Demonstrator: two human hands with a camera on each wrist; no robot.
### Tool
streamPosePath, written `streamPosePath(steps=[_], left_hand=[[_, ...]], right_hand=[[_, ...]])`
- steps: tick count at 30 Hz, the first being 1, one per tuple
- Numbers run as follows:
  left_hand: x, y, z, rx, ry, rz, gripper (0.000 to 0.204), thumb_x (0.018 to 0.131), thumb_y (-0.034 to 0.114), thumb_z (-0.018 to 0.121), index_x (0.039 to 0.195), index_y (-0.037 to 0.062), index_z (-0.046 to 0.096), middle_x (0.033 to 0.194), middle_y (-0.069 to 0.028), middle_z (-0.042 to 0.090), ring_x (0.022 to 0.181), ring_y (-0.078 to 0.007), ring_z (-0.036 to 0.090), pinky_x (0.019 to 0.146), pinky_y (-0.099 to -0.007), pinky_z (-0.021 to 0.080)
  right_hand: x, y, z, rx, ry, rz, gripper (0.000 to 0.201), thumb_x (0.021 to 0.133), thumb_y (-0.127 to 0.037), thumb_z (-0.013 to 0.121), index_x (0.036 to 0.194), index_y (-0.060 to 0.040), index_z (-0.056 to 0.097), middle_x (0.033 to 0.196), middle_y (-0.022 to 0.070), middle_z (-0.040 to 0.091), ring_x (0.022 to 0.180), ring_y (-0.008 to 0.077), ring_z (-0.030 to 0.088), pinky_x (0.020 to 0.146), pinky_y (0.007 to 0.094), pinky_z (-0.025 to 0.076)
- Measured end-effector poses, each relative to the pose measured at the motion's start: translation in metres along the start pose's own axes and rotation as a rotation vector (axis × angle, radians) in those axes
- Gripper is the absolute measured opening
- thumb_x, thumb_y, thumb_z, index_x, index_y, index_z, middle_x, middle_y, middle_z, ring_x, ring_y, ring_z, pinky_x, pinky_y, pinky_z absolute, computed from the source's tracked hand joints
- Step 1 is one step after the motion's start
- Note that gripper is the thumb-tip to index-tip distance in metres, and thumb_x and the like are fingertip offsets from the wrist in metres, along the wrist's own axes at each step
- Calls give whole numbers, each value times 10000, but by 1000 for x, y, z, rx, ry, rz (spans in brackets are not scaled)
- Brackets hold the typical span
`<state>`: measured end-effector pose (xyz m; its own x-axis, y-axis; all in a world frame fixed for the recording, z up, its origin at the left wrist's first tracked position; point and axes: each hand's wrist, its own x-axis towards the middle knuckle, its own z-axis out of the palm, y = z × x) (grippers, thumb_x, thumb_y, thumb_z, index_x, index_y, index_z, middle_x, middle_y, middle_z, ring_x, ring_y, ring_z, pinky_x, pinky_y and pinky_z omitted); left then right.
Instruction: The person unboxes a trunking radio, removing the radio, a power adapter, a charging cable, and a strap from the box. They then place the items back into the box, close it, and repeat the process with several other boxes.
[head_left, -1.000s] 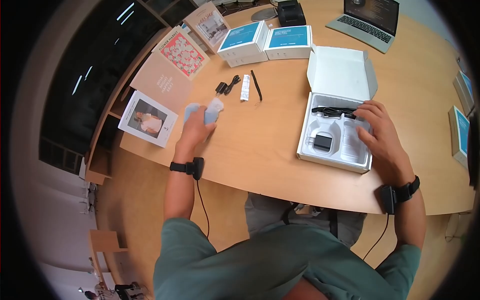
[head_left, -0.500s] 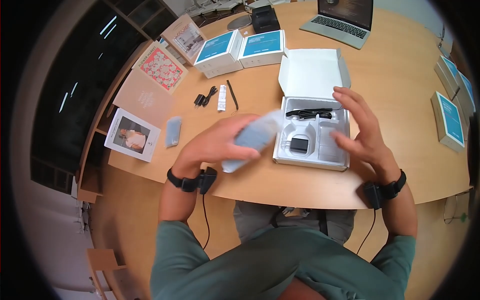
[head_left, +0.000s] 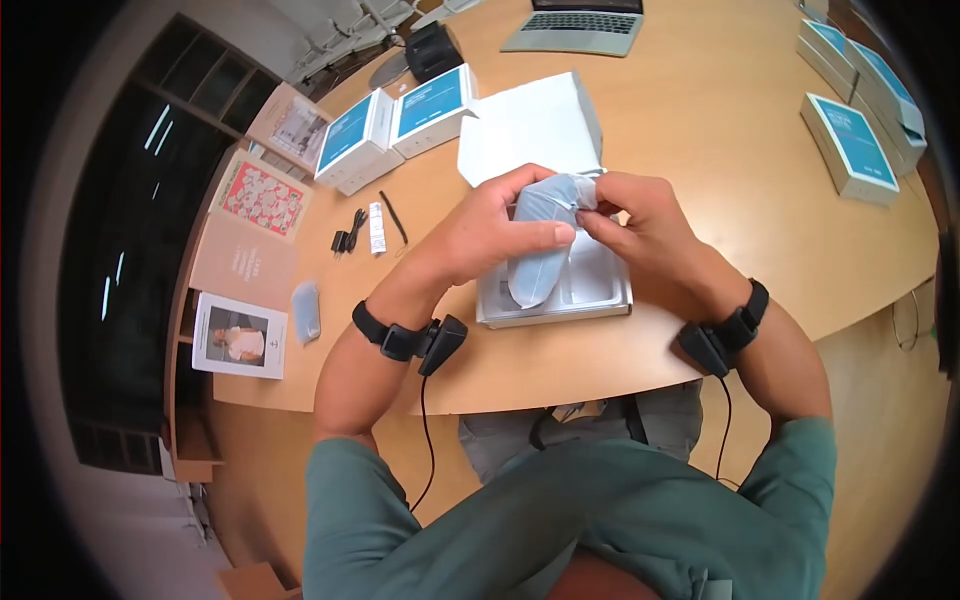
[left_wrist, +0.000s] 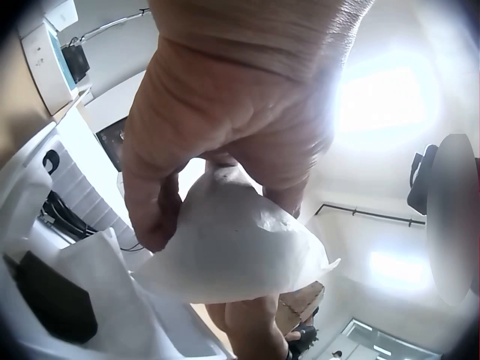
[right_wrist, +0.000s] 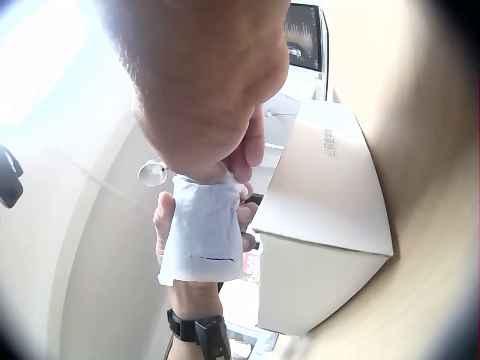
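Over the open white box (head_left: 560,320), my left hand (head_left: 475,235) grips a bluish object in thin white wrapping (head_left: 538,262), its thumb across the front. My right hand (head_left: 650,220) pinches the gathered upper end of that wrapping between thumb and fingers. From the right wrist view the wrapped object (right_wrist: 202,232) hangs between both hands, beside the outer wall of the box. What lies inside the wrapping shows only as a blue-grey shape. In the left wrist view, a black power adapter (left_wrist: 56,300) and a coiled black cable (left_wrist: 67,214) lie in the box's moulded tray.
Another small wrapped item (head_left: 306,312) lies to the left near several books (head_left: 245,245). Farther back are a black charger with cable (head_left: 348,235), a white strip (head_left: 377,228) and a black strap (head_left: 394,218). Blue-topped boxes (head_left: 432,108) and a laptop (head_left: 575,30) stand behind.
My left hand has picked up the wrapped object at the left and carried it right, over the box. My right hand has left the box's right side and taken the wrapping's end.
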<state>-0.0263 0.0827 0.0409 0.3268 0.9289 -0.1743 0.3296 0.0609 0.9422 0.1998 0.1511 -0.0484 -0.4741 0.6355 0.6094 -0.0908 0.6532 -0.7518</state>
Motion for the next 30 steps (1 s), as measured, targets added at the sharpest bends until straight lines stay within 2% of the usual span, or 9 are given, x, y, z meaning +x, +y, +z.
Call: streamPosePath(steps=[3,7,12,14,18,20,24,27,30], left_hand=[[7,-2,7,68,10,-57,528,943,288,882,1357,52,657,1188,-22,707,1072,-111,657,960,-298,548],[18,-6,22,269,61,-43,536,958,302,869,1368,36,648,1178,-41,716,1043,-120,667,919,-306,560],[30,-5,37,533,149,141,475,967,333,844,1276,7,690,1139,-87,744,986,-165,692,874,-340,571],[33,2,42,651,110,81,538,947,462,787,1175,-24,737,1085,-268,768,1023,-409,750,910,-466,584],[42,5,47,955,101,-4,470,985,431,785,1093,-24,739,967,-252,758,902,-403,734,832,-478,572],[46,10,50,1130,0,-86,484,1010,451,750,1119,-21,745,948,-280,745,920,-474,709,842,-527,563],[36,7,43,1120,47,-11,425,1025,407,748,1126,-5,754,979,-263,755,914,-479,708,841,-538,562],[27,0,35,1141,58,193,395,1015,369,771,1185,13,748,1031,-255,763,941,-478,711,844,-534,571],[18,-18,20,1073,-11,342,361,1023,307,777,1245,26,736,1081,-194,793,1013,-384,749,873,-492,579]], right_hand=[[4,-1,-22,-190,-212,68,97,904,-74,709,921,21,697,788,205,695,696,327,673,670,405,547],[6,3,-29,-196,-129,214,160,875,-106,629,930,20,712,804,240,705,716,390,684,686,454,549],[6,-7,-32,-356,-119,353,306,937,-148,587,1157,-42,771,947,238,766,889,439,730,822,523,580],[6,4,-33,-429,-164,339,340,948,-148,580,1220,-60,764,1007,238,771,959,436,730,862,526,580],[2,11,-34,-497,-203,294,391,963,-122,554,1300,-80,750,1139,244,768,1110,430,715,939,526,571],[2,16,-34,-479,-213,294,392,966,-117,551,1305,-77,744,1155,244,766,1125,436,709,952,526,567],[3,13,-36,-444,-236,282,377,970,-108,543,1289,-57,736,1173,252,759,1135,458,702,972,539,560],[3,17,-34,-413,-229,282,361,972,-105,541,1274,-44,729,1168,265,754,1147,465,697,985,543,554],[1,28,-29,-396,-151,204,317,998,-127,557,1243,-23,730,1155,279,746,1145,468,685,1000,519,548]])
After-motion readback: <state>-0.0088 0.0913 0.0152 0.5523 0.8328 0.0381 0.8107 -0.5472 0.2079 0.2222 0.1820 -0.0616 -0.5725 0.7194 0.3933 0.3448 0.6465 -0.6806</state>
